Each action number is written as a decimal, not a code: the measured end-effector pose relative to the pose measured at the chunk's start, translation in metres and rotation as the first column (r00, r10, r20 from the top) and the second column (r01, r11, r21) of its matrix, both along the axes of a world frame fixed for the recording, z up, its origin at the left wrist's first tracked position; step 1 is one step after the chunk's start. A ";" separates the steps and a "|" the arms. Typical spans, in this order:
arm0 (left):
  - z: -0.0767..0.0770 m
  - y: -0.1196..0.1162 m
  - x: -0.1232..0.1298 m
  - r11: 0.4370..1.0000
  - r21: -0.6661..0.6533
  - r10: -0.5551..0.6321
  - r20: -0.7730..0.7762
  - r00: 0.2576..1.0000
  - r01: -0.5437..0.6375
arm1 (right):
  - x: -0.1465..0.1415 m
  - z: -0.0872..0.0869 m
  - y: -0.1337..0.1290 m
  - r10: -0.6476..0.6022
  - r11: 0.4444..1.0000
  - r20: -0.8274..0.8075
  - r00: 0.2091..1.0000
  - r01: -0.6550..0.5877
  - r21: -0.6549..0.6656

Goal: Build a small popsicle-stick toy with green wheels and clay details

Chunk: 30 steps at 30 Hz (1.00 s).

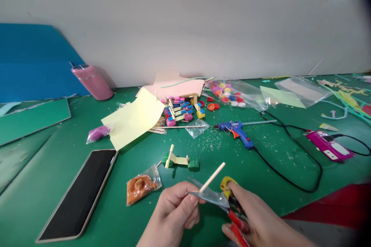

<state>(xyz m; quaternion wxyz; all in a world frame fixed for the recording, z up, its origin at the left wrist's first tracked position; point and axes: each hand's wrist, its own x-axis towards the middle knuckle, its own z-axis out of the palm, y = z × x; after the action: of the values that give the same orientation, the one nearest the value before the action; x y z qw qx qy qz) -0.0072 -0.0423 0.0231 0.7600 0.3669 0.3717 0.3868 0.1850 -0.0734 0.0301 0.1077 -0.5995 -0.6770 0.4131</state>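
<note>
My left hand (179, 208), at the bottom centre, pinches the lower end of a pale wooden stick (213, 176) that leans up to the right. In my right hand (249, 212) are scissors (239, 222) with red and yellow handles. Their blades lie against the stick, close to my left fingertips. Just beyond my hands sits a small model (179, 160) with green wheels and cream-coloured sticks. A clear bag of orange clay (142, 186) lies left of my left hand.
A phone (79, 195) and yellow paper (135, 117) lie left. Assembled colourful pieces (179, 112) and bagged caps (227, 92) are at the back. A blue glue gun (236, 131) trails a black cable towards a magenta power strip (329, 146). A pink cup (92, 82) stands back left.
</note>
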 end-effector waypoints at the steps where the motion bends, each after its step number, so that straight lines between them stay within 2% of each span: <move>1: 0.000 0.000 0.000 1.000 -0.021 -0.010 0.003 1.000 0.010 | 0.000 -0.003 0.000 0.012 0.999 -0.008 1.000 -0.012 -0.030; 3: 0.003 -0.001 0.001 0.999 0.023 0.043 -0.107 0.993 -0.040 | 0.001 -0.007 0.001 0.027 0.997 -0.015 1.000 -0.028 -0.075; 6: 0.007 -0.005 0.004 0.964 0.219 0.213 -0.306 0.928 -0.149 | -0.001 -0.006 0.001 0.013 0.998 0.020 1.000 -0.012 -0.067; 8: 0.007 -0.006 0.004 0.951 0.274 0.233 -0.335 0.913 -0.142 | -0.002 -0.002 0.001 -0.006 0.999 0.037 0.999 0.007 -0.037; 10: 0.005 -0.003 0.003 0.977 0.195 0.133 -0.248 0.960 -0.085 | -0.003 0.002 0.001 -0.023 1.000 0.032 0.999 0.023 -0.003; 12: 0.002 0.001 0.001 0.999 0.043 0.006 -0.057 0.998 -0.003 | -0.004 0.004 0.000 -0.019 1.000 0.026 0.999 0.018 0.020; 14: 0.001 0.005 -0.001 0.996 -0.061 -0.066 0.093 0.993 0.072 | -0.004 0.002 -0.001 0.016 1.000 0.031 0.999 -0.016 -0.003; 15: 0.001 0.006 -0.002 0.993 -0.076 -0.080 0.101 0.992 0.088 | -0.004 0.000 -0.001 0.032 0.999 0.036 0.999 -0.032 -0.024; 17: 0.004 0.005 -0.003 0.998 -0.022 -0.062 -0.023 0.998 0.061 | -0.004 -0.003 0.000 0.048 0.997 0.039 0.998 -0.045 -0.065; 19: 0.008 0.003 -0.003 0.993 0.117 0.037 -0.220 0.975 -0.011 | -0.003 -0.005 0.002 0.038 0.997 0.036 0.999 -0.036 -0.074; 21: 0.010 0.001 -0.002 0.971 0.233 0.135 -0.320 0.938 -0.061 | -0.002 -0.003 0.004 0.027 0.998 0.022 0.999 -0.026 -0.058; 23: 0.010 0.001 -0.001 0.976 0.204 0.130 -0.273 0.953 -0.075 | -0.001 0.000 0.005 0.017 0.999 0.013 1.000 -0.017 -0.030; 25: 0.008 0.002 -0.001 0.997 0.064 0.042 -0.106 0.993 -0.035 | -0.001 0.002 0.005 0.007 1.000 0.004 1.000 -0.006 -0.008; 28: 0.005 0.005 -0.003 0.996 -0.076 -0.045 0.120 0.992 0.054 | -0.002 -0.005 0.002 0.003 1.000 -0.004 1.000 -0.003 -0.019; 30: 0.007 0.006 -0.003 0.997 -0.053 -0.050 0.065 0.997 0.054 | -0.003 -0.012 0.000 -0.018 0.999 -0.006 1.000 0.018 -0.045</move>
<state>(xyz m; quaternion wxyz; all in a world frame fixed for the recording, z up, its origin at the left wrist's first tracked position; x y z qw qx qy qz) -0.0104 -0.0366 0.0297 0.7911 0.3429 0.3482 0.3679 0.1822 -0.0733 0.0177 0.1000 -0.6067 -0.6616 0.4291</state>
